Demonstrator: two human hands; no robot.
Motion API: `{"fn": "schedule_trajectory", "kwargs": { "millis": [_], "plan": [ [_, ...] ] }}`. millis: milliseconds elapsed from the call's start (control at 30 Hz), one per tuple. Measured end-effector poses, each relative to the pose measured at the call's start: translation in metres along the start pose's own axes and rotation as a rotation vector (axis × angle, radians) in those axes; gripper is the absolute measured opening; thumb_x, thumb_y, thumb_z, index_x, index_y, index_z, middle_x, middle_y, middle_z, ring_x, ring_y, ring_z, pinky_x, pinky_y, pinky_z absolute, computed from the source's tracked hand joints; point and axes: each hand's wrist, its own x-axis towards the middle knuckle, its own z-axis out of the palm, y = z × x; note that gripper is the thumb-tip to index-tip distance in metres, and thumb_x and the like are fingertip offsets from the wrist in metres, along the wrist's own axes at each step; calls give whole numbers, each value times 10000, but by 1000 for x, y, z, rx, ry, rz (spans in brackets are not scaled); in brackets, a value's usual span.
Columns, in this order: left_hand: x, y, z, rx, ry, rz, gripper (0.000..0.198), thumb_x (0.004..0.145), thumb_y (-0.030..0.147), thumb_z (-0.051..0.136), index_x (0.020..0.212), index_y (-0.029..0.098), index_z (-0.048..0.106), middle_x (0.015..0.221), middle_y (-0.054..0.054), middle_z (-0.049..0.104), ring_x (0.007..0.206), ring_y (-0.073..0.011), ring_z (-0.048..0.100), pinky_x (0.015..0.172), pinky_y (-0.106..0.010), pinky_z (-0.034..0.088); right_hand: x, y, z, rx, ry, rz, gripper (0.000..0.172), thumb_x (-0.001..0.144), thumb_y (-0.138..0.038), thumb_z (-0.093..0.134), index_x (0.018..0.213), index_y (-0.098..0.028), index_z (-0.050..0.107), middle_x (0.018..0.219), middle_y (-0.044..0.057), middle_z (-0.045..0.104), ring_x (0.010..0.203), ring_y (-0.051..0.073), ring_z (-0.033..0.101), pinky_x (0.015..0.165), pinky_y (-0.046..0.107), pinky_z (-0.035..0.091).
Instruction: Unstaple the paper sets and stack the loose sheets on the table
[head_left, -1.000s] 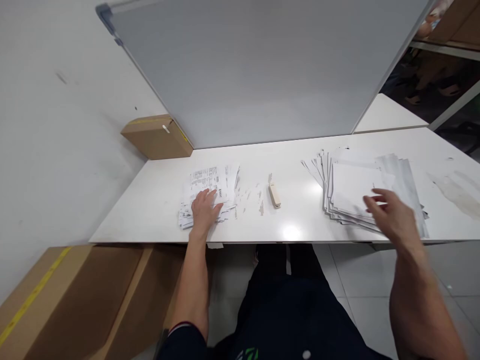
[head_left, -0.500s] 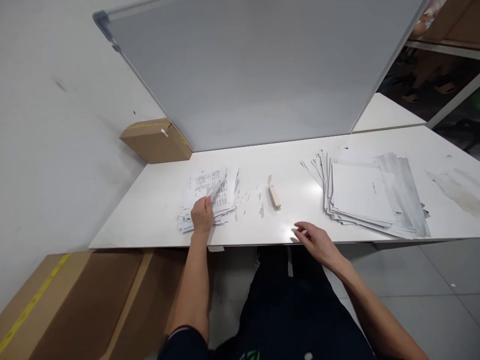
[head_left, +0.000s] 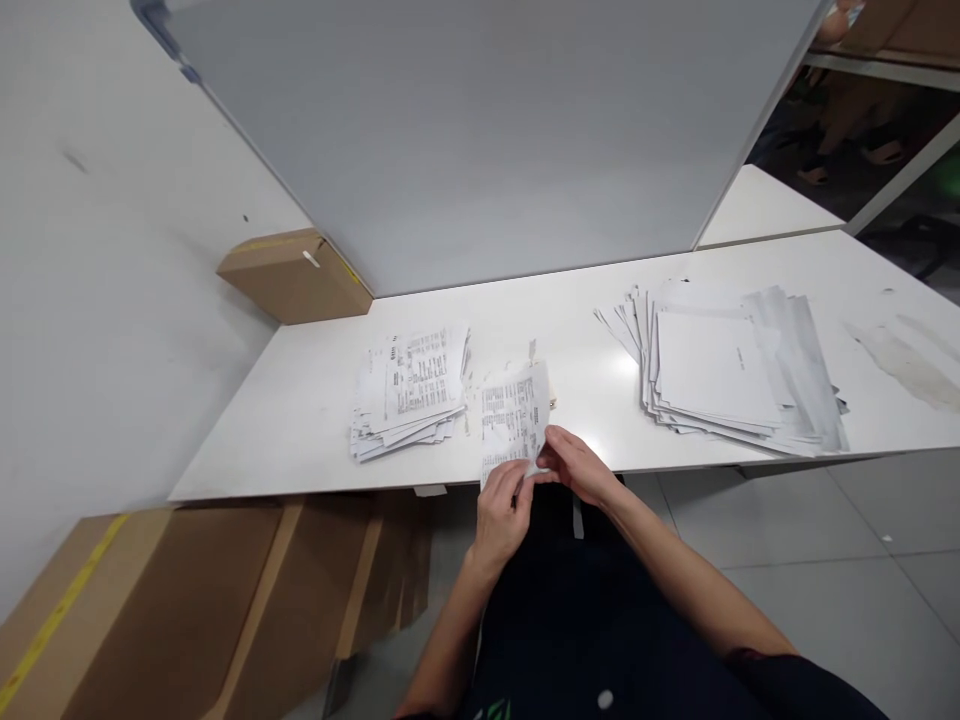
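Note:
A printed sheet of paper (head_left: 514,410) is held between both hands near the table's front edge. My left hand (head_left: 502,510) pinches its lower edge. My right hand (head_left: 577,465) grips the lower right corner, which looks bent. Whether it is one sheet or a few cannot be made out. Behind the paper, most of the cream stapler (head_left: 553,400) is hidden; only its end shows. To the left lies a stack of printed papers (head_left: 416,385), its edges uneven.
A larger, loosely fanned pile of papers (head_left: 712,370) lies on the right of the white table (head_left: 255,420). A whiteboard (head_left: 487,150) stands at the back, with a cardboard box (head_left: 300,280) beside it. More cardboard boxes (head_left: 195,600) stand below, at left.
My left hand has lifted the sheet off the left stack and brought it right, in front of the stapler. My right hand has moved left and taken hold of it too.

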Motion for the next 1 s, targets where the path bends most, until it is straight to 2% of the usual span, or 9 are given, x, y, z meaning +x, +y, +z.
{"fn": "schedule_trajectory", "kwargs": {
  "millis": [167,400,467,567,633,700,767,833,1000],
  "plan": [
    [9,8,-1,-23,-59,-74,289,796,322,558,1054,192,570,1036,-79,619,995,-203,558,868,-368,463,-3,7,-6,-35,25,-28,292,757,-481,590,873,-216,556,634,-47,484,511,57,426,445,154,382],
    [14,13,0,-229,-5,-334,249,856,319,461,963,161,622,939,-68,644,899,-181,587,830,-336,467,0,8,-7,-19,7,-6,304,768,-468,571,964,-237,578,785,3,614,596,97,545,529,218,458],
    [12,11,0,-363,107,-488,271,843,357,484,896,140,636,871,-64,663,854,-183,605,802,-327,485,1,7,-8,-31,16,16,282,777,-422,556,982,-232,589,806,19,639,620,120,572,538,240,471],
    [13,8,-9,-593,429,-636,306,818,387,526,940,128,635,930,-78,673,924,-192,611,853,-329,482,2,6,-14,-87,66,35,244,755,-298,532,958,-198,621,819,42,664,710,168,609,573,270,488],
    [17,9,-22,-734,666,-609,326,813,365,549,1048,148,609,1050,-84,651,1012,-189,590,915,-329,458,1,6,-19,-115,100,16,259,729,-238,509,947,-177,634,819,51,676,745,187,619,583,275,490],
    [21,12,-39,-854,795,-554,347,817,326,556,1130,178,574,1144,-79,616,1086,-188,556,952,-328,442,-1,6,-23,-110,118,-4,278,721,-219,494,954,-167,637,823,56,683,759,196,626,588,277,491],
    [25,17,-54,-992,803,-580,355,833,293,537,1176,200,548,1200,-70,588,1142,-189,520,968,-326,440,-4,6,-25,-85,126,0,275,724,-220,493,950,-167,640,823,59,688,761,199,631,597,282,496],
    [28,22,-62,-1166,749,-728,332,860,250,491,1183,199,545,1216,-64,581,1171,-180,498,972,-309,444,-6,7,-24,-37,121,9,262,729,-224,501,946,-174,640,821,58,688,762,197,633,607,288,504],
    [26,25,-44,-1440,712,-975,327,876,128,415,1174,170,543,1228,-68,573,1176,-160,494,985,-301,438,-7,12,-23,102,105,7,217,722,-195,529,917,-173,622,766,48,677,695,174,628,571,269,506]
  ]
}}
